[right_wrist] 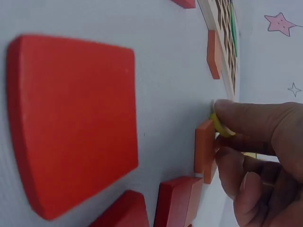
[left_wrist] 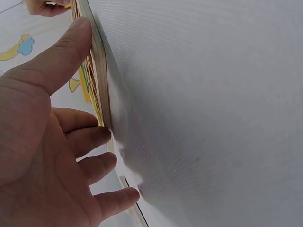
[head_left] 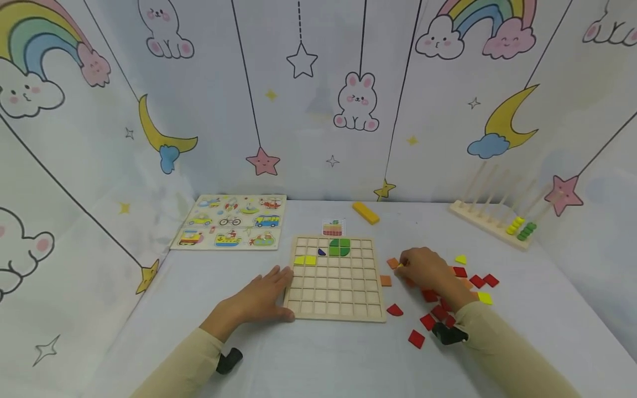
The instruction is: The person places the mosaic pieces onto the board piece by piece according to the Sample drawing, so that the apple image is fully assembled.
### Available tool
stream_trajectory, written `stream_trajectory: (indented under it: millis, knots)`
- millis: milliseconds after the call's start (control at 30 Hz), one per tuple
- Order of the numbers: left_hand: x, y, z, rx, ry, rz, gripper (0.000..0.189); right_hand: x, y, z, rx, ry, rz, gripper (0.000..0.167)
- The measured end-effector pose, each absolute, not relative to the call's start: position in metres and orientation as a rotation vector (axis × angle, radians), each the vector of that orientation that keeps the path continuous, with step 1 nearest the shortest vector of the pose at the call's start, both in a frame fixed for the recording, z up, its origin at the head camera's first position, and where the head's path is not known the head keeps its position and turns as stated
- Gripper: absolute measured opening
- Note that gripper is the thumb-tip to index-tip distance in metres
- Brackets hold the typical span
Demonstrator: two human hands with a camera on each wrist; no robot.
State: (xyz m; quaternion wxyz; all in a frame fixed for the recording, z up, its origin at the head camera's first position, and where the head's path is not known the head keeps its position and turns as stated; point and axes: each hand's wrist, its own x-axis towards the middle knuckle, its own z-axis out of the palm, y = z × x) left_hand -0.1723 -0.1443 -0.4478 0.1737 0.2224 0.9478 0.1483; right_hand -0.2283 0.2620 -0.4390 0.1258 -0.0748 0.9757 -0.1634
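A wooden grid board point(head_left: 334, 307) lies flat on the table, with green tiles point(head_left: 340, 247), two yellow tiles point(head_left: 305, 260) and a dark blue piece point(head_left: 321, 252) in its upper cells. My left hand point(head_left: 261, 298) has its fingers spread against the board's left edge; in the left wrist view the thumb point(left_wrist: 61, 54) touches its side. Right of the board, my right hand point(head_left: 423, 268) pinches a small yellow piece point(right_wrist: 221, 126) between thumb and fingers, close beside an orange tile point(right_wrist: 204, 146). The yellow piece's full shape is hidden by the fingers.
Red tiles point(head_left: 416, 339) and orange tiles point(head_left: 386, 281) lie scattered around the right hand. A picture card point(head_left: 333, 228) stands behind the board, a vehicle puzzle point(head_left: 234, 221) back left, a yellow block point(head_left: 365, 213) at the back, and a peg rack with beads point(head_left: 490, 224) back right.
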Motion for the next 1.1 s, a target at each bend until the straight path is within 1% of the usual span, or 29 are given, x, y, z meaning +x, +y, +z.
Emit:
stream_trajectory:
  millis: [133,233,300,400,500,667,800,900,1100]
  knots:
    - [-0.173,-0.144,-0.449,0.635,2.685,0.415,0.101,-0.230,0.262,-0.442,-0.277,2.866,-0.554,0.019]
    - [-0.173,-0.144,-0.449,0.630,2.685,0.412,0.101,-0.233,0.265,-0.444,-0.216,2.833,-0.785,0.017]
    - [-0.173,-0.144,-0.448,0.633,2.684,0.419,0.101,-0.235,0.267,-0.445,-0.161,2.780,-0.995,0.021]
    - [-0.173,-0.144,-0.448,0.635,2.686,0.414,0.100,-0.240,0.270,-0.447,-0.093,2.667,-1.247,0.033]
    - [-0.173,-0.145,-0.450,0.632,2.686,0.414,0.100,-0.243,0.272,-0.450,-0.062,2.574,-1.394,0.042]
    - [-0.174,-0.145,-0.451,0.635,2.687,0.425,0.101,-0.244,0.275,-0.454,0.069,2.465,-1.590,0.043]
    - [-0.174,-0.145,-0.452,0.638,2.691,0.415,0.101,-0.243,0.272,-0.453,0.132,2.411,-1.652,0.045]
    - [-0.173,-0.145,-0.451,0.639,2.689,0.418,0.101,-0.244,0.265,-0.449,0.116,2.386,-1.676,0.048]
    - [-0.172,-0.145,-0.449,0.640,2.687,0.417,0.100,-0.251,0.243,-0.446,0.029,2.340,-1.792,0.046]
